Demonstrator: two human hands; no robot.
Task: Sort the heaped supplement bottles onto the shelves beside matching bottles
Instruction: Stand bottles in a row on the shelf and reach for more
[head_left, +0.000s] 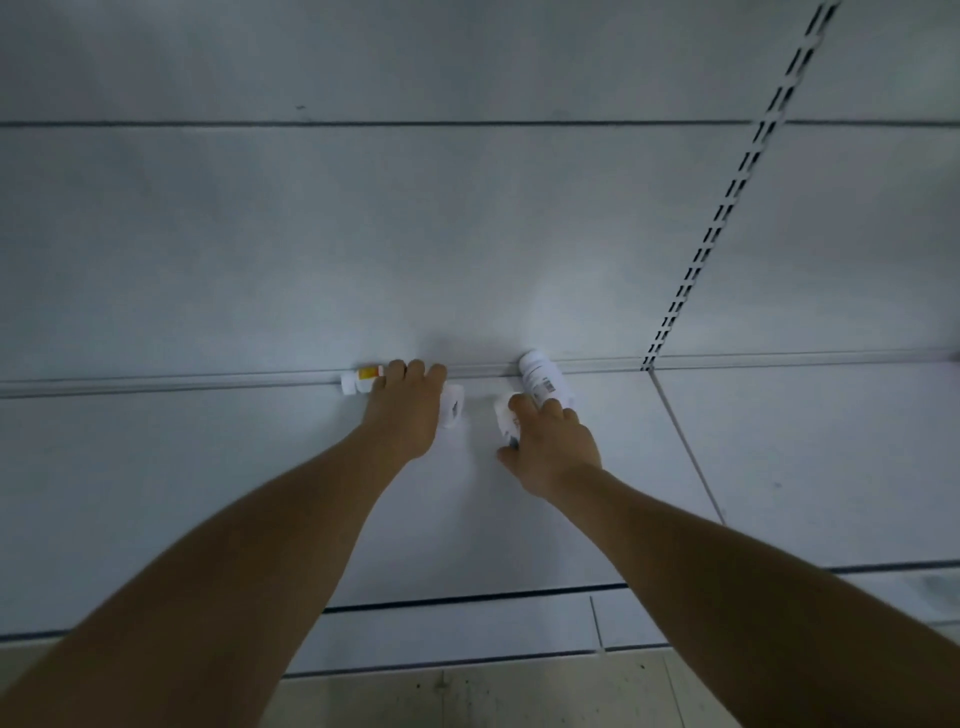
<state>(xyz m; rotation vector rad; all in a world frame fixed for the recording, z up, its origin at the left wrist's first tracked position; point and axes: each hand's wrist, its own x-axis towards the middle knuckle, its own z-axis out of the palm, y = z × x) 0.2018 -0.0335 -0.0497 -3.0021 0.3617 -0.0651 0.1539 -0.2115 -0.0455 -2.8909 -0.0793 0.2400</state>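
Both my arms reach deep onto a white shelf (208, 493). My left hand (405, 410) lies over a white bottle (453, 407) on its side, fingers curled round it, fingertips near the back wall. Just left of it lies a small white bottle with a yellow-orange label (359, 379), touching the back edge. My right hand (550, 441) grips another white bottle (506, 418) lying on the shelf. A larger white bottle with a printed label (543, 382) lies beyond my right fingers against the back wall.
A white back panel (467, 234) rises behind the shelf, with a slotted upright (727, 208) at the right. A seam (685, 447) divides this shelf from the one to the right. The shelf's front edge and a tiled floor (467, 696) show at the bottom.
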